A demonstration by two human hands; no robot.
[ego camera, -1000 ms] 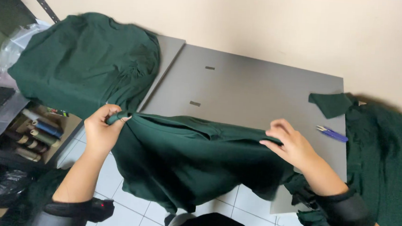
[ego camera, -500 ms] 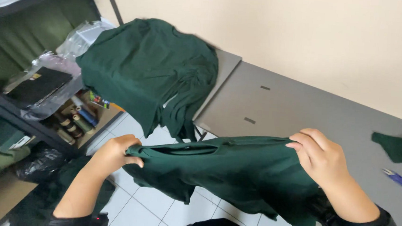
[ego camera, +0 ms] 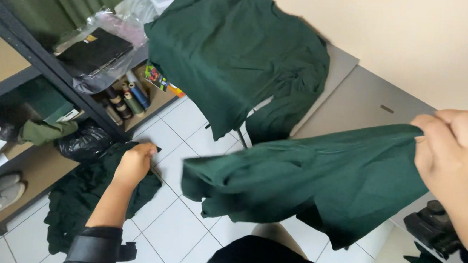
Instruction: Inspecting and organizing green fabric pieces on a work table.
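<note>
My right hand is closed on the top edge of a dark green garment, which hangs from it and droops to the left over the tiled floor. Down at the left, my left hand has its fingers curled on the top of a heap of dark green cloth lying on the floor. This hand is off the hanging garment. A black band wraps my left forearm.
A big pile of dark green garments covers the left end of the grey table. A dark metal shelf rack at left holds plastic-wrapped packs, rolls, a black bag and shoes. A black object sits at the right.
My left hand has let go of the garment and dropped to the cloth heap on the floor. The garment now hangs from my right hand alone. The view has swung left and down.
</note>
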